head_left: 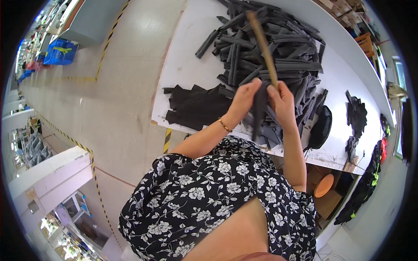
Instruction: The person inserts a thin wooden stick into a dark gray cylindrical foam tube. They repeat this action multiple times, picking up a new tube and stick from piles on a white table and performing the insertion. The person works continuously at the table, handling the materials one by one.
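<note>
While the right hand (284, 102) grips a stick (263, 45), the left hand (245, 99) pinches a dark strip (260, 108) between them.

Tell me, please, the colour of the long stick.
The stick is yellowish brown; it shows best in the head view.

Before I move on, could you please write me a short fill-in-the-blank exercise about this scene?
1. The stick is held in the ____ hand.
2. The bracelet is on the ____ wrist.
3. The pile of dark strips lies on a ____ table.
4. The basket at far left is ____.

Missing words: right; left; white; blue.
</note>
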The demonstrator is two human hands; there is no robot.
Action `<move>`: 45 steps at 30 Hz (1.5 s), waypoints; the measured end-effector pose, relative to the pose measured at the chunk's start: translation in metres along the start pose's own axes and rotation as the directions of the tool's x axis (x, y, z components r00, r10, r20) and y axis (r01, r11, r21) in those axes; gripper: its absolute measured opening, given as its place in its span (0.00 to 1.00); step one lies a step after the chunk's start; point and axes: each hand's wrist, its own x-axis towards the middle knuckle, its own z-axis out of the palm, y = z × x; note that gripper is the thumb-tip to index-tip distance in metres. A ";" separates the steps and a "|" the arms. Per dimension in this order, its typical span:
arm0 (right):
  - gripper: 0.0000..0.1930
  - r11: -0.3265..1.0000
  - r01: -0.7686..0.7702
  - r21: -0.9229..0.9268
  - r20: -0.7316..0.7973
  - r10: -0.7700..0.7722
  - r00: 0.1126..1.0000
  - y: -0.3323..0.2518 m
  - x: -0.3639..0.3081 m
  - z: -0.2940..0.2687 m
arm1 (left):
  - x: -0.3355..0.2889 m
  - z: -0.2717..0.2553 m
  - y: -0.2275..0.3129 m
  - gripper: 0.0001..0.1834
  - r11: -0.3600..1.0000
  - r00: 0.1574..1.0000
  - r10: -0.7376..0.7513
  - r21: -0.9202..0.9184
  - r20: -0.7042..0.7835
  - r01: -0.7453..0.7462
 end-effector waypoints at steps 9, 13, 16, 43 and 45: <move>0.15 0.746 0.169 -0.644 -0.490 -0.572 0.658 0.014 0.049 -0.099 | -0.044 -0.133 -0.069 0.05 0.071 0.917 0.308 0.955 0.254 -0.288; 0.14 0.849 0.091 -0.520 -0.163 -0.202 0.966 0.021 0.002 -0.052 | -0.038 -0.168 -0.076 0.06 -0.004 0.896 0.371 0.966 0.243 -0.260; 0.12 0.837 0.212 -0.505 0.127 -0.171 0.977 0.047 -0.021 -0.036 | -0.021 -0.167 -0.085 0.05 -0.048 0.910 0.274 0.949 0.312 -0.311; 0.12 0.982 -0.182 0.052 0.345 0.154 0.926 0.104 -0.038 0.038 | -0.050 -0.073 -0.003 0.20 0.486 0.520 0.816 0.786 -0.252 -0.382; 0.13 0.964 -0.256 0.075 0.402 0.206 0.892 0.101 -0.038 0.047 | -0.039 -0.101 -0.015 0.18 0.940 0.800 0.302 0.024 -0.519 -0.340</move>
